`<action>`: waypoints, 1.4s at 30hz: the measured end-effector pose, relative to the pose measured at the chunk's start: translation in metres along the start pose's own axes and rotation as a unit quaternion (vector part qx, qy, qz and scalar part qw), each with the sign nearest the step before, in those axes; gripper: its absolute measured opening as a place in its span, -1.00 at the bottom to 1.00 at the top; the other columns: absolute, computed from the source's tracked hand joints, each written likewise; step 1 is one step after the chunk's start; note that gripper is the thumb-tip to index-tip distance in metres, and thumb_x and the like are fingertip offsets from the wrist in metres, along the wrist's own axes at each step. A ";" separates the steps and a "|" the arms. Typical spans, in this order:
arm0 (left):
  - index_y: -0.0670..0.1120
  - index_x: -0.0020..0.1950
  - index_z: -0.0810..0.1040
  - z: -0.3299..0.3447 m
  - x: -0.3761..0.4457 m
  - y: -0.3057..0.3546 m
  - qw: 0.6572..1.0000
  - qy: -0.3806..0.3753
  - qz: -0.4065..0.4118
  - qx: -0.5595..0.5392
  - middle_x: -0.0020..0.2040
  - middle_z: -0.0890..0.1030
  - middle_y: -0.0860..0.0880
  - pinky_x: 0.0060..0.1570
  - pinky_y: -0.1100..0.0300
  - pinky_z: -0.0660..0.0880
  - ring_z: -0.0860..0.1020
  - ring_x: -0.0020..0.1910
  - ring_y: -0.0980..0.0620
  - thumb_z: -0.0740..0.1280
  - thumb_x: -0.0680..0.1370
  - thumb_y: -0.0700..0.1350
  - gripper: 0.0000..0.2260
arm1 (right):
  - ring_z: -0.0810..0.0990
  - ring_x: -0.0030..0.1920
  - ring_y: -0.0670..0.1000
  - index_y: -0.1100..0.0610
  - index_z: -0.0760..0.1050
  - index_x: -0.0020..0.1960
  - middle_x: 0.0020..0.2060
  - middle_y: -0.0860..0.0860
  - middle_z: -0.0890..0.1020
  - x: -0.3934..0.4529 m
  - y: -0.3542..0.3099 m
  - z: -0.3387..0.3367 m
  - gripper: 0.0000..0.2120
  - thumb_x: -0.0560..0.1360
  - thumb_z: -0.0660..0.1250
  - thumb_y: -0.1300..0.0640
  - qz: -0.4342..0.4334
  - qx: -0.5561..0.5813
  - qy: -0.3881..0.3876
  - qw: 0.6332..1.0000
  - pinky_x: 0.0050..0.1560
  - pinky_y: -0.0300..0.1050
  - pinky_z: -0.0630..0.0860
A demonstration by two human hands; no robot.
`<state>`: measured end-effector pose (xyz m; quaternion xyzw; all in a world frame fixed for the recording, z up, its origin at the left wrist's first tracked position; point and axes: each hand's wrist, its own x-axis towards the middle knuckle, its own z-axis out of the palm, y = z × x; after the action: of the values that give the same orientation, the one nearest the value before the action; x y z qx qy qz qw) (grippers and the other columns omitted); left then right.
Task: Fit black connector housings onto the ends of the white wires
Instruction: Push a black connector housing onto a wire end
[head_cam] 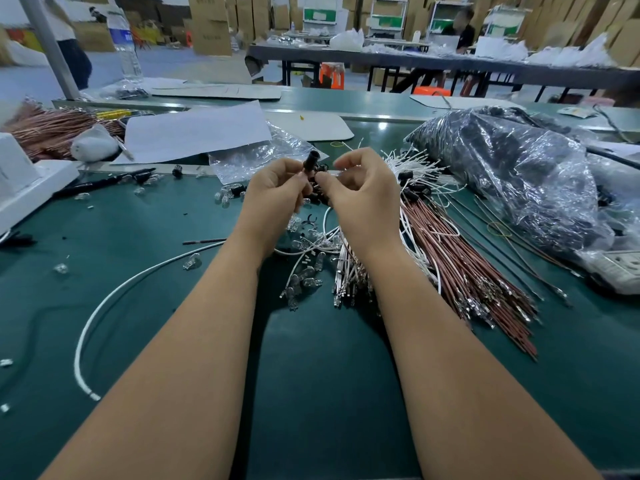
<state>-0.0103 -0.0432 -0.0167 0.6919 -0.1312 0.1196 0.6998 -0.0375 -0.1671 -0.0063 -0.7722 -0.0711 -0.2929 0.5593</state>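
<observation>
The left hand pinched a black connector housing, standing upright. The right hand, fingers curled, sat just beside it; whether it held a white wire was hidden.

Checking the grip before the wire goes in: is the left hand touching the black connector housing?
Touching. The head view shows the left hand with its fingertips pinched round the lower part of the black connector housing, whose open end sticks up above them.

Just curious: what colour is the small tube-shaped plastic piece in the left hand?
Black; the head view shows it.
</observation>
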 end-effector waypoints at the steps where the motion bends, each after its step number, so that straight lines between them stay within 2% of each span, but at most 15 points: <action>1: -0.13 -0.07 0.53 0.000 0.000 0.000 1.000 0.005 -0.002 0.021 -0.33 0.49 0.00 -0.37 0.39 0.35 0.40 -0.43 0.21 0.22 0.60 -0.27 -0.88 | 0.62 -0.32 0.01 0.04 0.47 -0.16 -0.32 0.06 0.64 0.001 0.001 -0.001 -0.82 0.44 0.48 0.15 0.019 0.013 0.002 1.000 -0.25 -0.13 0.56; 3: -0.12 -0.10 0.51 0.000 -0.001 0.003 0.999 0.006 0.001 0.048 -0.37 0.43 0.01 -0.46 0.42 0.27 0.33 -0.47 0.22 0.21 0.59 -0.25 -0.87 | 0.59 -0.38 0.00 0.09 0.47 -0.21 -0.37 0.08 0.63 0.003 0.001 -0.005 -0.83 0.45 0.47 0.19 0.064 0.073 -0.002 0.995 -0.33 -0.14 0.54; 6: -0.13 -0.11 0.51 -0.001 -0.003 0.006 0.998 0.000 0.006 0.060 -0.38 0.43 -0.01 -0.47 0.45 0.27 0.32 -0.51 0.23 0.22 0.59 -0.26 -0.88 | 0.48 -0.47 -0.09 0.15 0.49 -0.22 -0.49 -0.02 0.56 0.004 0.001 -0.008 -0.84 0.45 0.46 0.25 0.125 0.172 -0.008 0.977 -0.42 -0.26 0.44; 10: -0.08 -0.09 0.54 -0.003 -0.004 0.003 0.993 -0.002 0.007 0.119 -0.31 0.48 -0.03 -0.33 0.36 0.36 0.40 -0.39 0.15 0.29 0.58 -0.19 -0.93 | 0.46 -0.49 -0.12 0.17 0.55 -0.19 -0.46 -0.01 0.55 0.004 0.000 -0.011 -0.90 0.45 0.46 0.29 0.186 0.246 0.003 0.951 -0.41 -0.30 0.46; 14: -0.07 -0.09 0.56 -0.002 -0.005 0.002 0.991 -0.023 0.014 0.130 -0.25 0.49 -0.12 -0.23 0.22 0.38 0.41 -0.28 0.03 0.31 0.58 -0.19 -0.92 | 0.49 -0.45 -0.09 0.20 0.55 -0.14 -0.40 0.04 0.57 0.007 0.000 -0.012 -0.93 0.52 0.36 0.28 0.231 0.302 0.008 0.925 -0.37 -0.27 0.50; 24: -0.04 -0.15 0.57 0.001 -0.006 0.003 0.989 -0.029 0.030 0.142 -0.28 0.50 -0.13 -0.18 0.17 0.39 0.42 -0.28 0.02 0.33 0.57 -0.21 -0.87 | 0.48 -0.48 -0.11 0.20 0.51 -0.15 -0.41 0.03 0.57 0.009 0.004 -0.012 -0.89 0.55 0.35 0.23 0.198 0.248 0.016 0.948 -0.36 -0.27 0.50; 29: -0.05 -0.15 0.58 0.001 -0.007 0.004 0.990 -0.032 0.030 0.136 -0.27 0.49 -0.16 -0.19 0.15 0.38 0.41 -0.27 0.00 0.34 0.56 -0.22 -0.88 | 0.43 -0.53 -0.16 0.22 0.50 -0.15 -0.42 0.02 0.52 0.007 0.003 -0.011 -0.88 0.56 0.34 0.23 0.184 0.222 0.019 0.958 -0.43 -0.34 0.43; 35: -0.05 -0.15 0.60 0.001 -0.007 0.004 0.991 -0.024 0.022 0.128 -0.28 0.52 -0.14 -0.29 0.30 0.38 0.42 -0.29 0.03 0.35 0.55 -0.21 -0.89 | 0.42 -0.53 -0.16 0.19 0.47 -0.19 -0.42 0.04 0.51 0.007 0.003 -0.010 -0.84 0.57 0.32 0.25 0.185 0.206 0.011 0.961 -0.44 -0.34 0.42; 40: -0.07 -0.14 0.60 0.001 -0.007 0.004 0.990 -0.021 0.024 0.137 -0.27 0.51 -0.17 -0.27 0.23 0.38 0.41 -0.30 0.03 0.35 0.55 -0.20 -0.91 | 0.42 -0.54 -0.17 0.18 0.47 -0.21 -0.41 0.04 0.52 0.009 0.004 -0.010 -0.83 0.56 0.33 0.23 0.199 0.194 0.015 0.960 -0.44 -0.34 0.41; 42: -0.10 -0.12 0.61 0.001 -0.007 0.003 0.990 -0.018 0.026 0.139 -0.28 0.52 -0.17 -0.31 0.27 0.37 0.41 -0.31 0.03 0.35 0.55 -0.20 -0.93 | 0.42 -0.53 -0.17 0.17 0.47 -0.21 -0.42 0.03 0.52 0.010 0.005 -0.009 -0.83 0.56 0.33 0.23 0.200 0.194 0.015 0.960 -0.44 -0.34 0.42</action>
<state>-0.0177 -0.0438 -0.0158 0.7811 -0.1444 0.1422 0.5907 -0.0310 -0.1794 -0.0032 -0.6432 0.0379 -0.1666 0.7464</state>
